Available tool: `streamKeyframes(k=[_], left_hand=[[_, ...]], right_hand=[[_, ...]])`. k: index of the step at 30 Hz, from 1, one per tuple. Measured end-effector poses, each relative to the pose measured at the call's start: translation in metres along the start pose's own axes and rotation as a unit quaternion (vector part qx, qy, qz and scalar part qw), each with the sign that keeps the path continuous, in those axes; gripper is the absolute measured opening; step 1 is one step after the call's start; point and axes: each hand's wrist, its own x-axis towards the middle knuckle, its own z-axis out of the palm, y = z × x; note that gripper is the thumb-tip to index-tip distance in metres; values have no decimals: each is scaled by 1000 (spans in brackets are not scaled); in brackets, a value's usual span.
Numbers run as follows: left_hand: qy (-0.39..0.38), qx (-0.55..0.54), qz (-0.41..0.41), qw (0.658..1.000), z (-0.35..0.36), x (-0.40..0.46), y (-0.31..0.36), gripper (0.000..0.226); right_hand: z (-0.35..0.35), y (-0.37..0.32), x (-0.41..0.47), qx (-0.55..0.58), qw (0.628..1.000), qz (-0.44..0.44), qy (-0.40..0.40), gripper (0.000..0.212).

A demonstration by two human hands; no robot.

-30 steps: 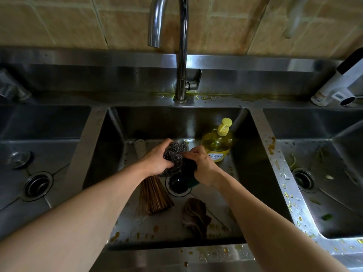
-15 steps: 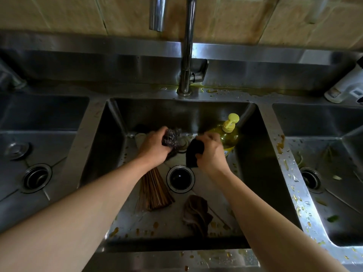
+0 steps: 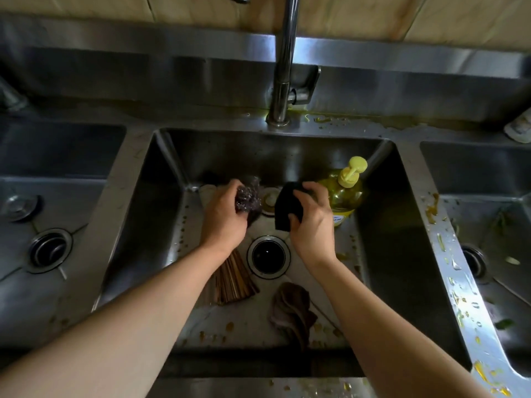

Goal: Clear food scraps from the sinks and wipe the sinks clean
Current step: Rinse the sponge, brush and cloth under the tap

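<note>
Both hands down in the middle sink [image 3: 382,214], above the drain [image 3: 268,256]. Left hand [image 3: 225,216] has fingers curled round a steel-wool scrubber [image 3: 249,196], gripping it near the back wall. Right hand [image 3: 311,222] pinches a dark sponge [image 3: 287,206], thumb on the front face, fingers wrapped over the top edge; sponge hangs roughly upright. Scrubber and sponge are apart, with a small round strainer plug [image 3: 269,200] visible on the basin floor between them. Just right of the right hand, a yellow pump bottle of dish soap [image 3: 344,188] stands in the back-right corner of the same basin. Under the left forearm lies a bamboo brush [image 3: 232,282], bristles fanned toward the near side, handle end hidden by the hand. Crumpled brown rag [image 3: 291,308] on the floor near the front, just below the drain. Brown food bits [image 3: 212,336] scattered along the front floor of the basin. Faucet [image 3: 283,67] rises behind the basin on the back ledge, yellowish liquid spots beside its base. Left sink [image 3: 71,156] has its own drain and a loose round plug at far left. Right sink [image 3: 474,168] holds green scraps [image 3: 504,324] and pale bits; the divider [image 3: 448,271] between it and the middle one is spattered with yellow-orange residue.
</note>
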Motion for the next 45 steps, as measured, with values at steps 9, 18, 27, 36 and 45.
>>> streamKeyframes(k=[9,18,27,36,45], left_hand=[[-131,104,-100,981,-5,-17,-21,66],[-82,97,-92,988,-57,-49,11,57],[-5,79,-71,994,-141,-87,47,39],[60,43,-70,995,-216,-125,51,35],[136,31,-115,983,-312,-160,1,52]], right_hand=[[4,12,-36,-96,968,77,-217,39],[-43,-27,-36,-45,984,42,-170,63],[-91,-89,-34,-69,987,-41,-136,58],[-103,-173,-35,-57,980,-138,-130,52],[-79,-276,-59,-17,966,-215,-143,46]])
